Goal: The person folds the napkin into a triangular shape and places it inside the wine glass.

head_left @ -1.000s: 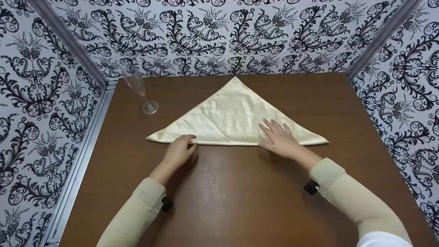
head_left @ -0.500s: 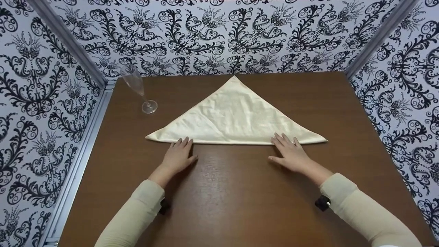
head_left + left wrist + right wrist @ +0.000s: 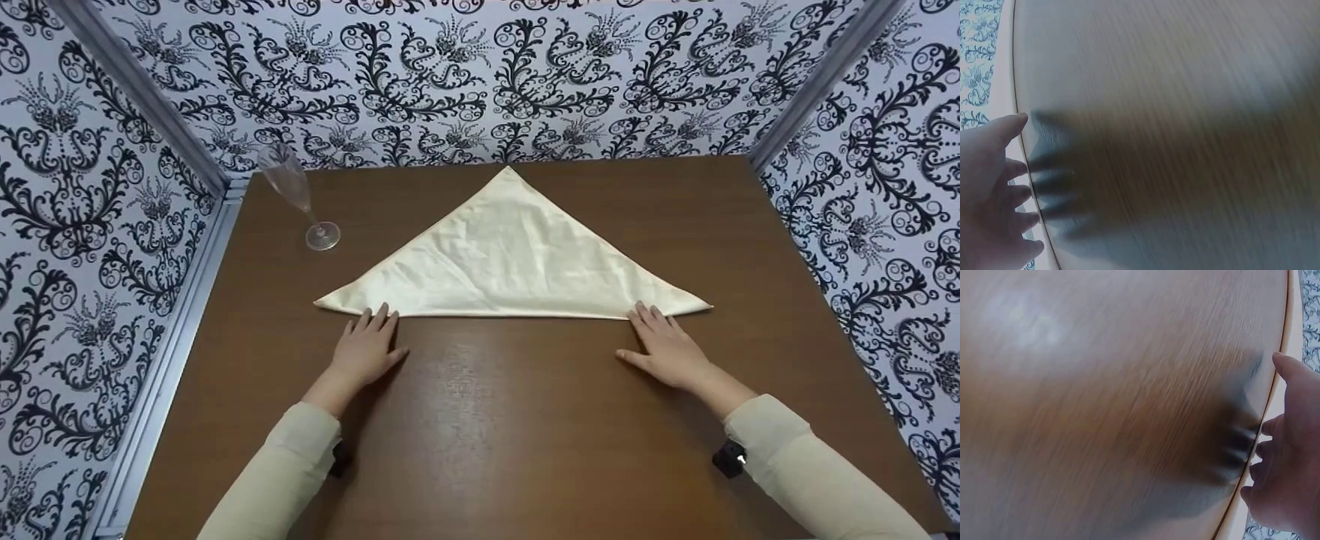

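Note:
A cream satin napkin [image 3: 510, 255], folded into a triangle, lies on the brown table with its point toward the back wall and its long folded edge toward me. My left hand [image 3: 365, 349] rests its straight, spread fingertips on that edge, toward the left corner. Near the right corner, my right hand [image 3: 666, 349] touches the same edge, fingers extended and thumb apart. Both wrist views show the fingers along the napkin's edge, with shadows on the wood; neither left hand [image 3: 994, 185] nor right hand [image 3: 1292, 461] grips anything.
A clear champagne flute [image 3: 289, 187] stands upright at the back left of the table [image 3: 480, 450]. Walls with a black-and-white scroll pattern [image 3: 450, 82] enclose the back and both sides. A metal rail [image 3: 176, 352] runs along the left table edge.
Both hands have slid apart along the napkin's near edge, the left toward the left corner, the right toward the right corner. My right hand has also drawn back from the napkin's surface.

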Motion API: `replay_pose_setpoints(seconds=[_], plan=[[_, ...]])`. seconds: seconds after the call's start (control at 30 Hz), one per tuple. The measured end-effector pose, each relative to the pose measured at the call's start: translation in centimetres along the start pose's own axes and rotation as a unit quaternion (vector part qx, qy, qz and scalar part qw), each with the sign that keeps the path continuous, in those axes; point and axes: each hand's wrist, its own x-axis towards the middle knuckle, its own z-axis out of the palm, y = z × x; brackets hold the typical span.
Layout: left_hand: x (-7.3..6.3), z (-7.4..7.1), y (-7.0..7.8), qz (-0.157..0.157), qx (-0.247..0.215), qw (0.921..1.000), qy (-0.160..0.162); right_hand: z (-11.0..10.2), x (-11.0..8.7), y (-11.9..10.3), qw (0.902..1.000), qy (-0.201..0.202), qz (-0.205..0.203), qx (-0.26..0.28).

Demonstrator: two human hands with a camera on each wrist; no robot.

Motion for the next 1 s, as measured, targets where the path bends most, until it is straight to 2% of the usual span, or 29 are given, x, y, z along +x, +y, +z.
replay_pose_setpoints(seconds=[0.5,0.77,1.0], plan=[[-0.5,-0.6,-2.6,-0.042,-0.048,0.9980,-0.001,-0.6,-1.6,3.3,0.9983,0.015,0.055,0.013],[-0.6,-0.8,-4.0,-0.066,-0.060,0.9959,0.015,-1.1,-1.8,4.0,0.9968,0.010,0.076,0.022],[-0.7,-0.7,-5.0,-0.096,-0.079,0.9922,-0.001,-1.0,-1.8,4.3,0.9964,-0.001,0.078,0.034]])
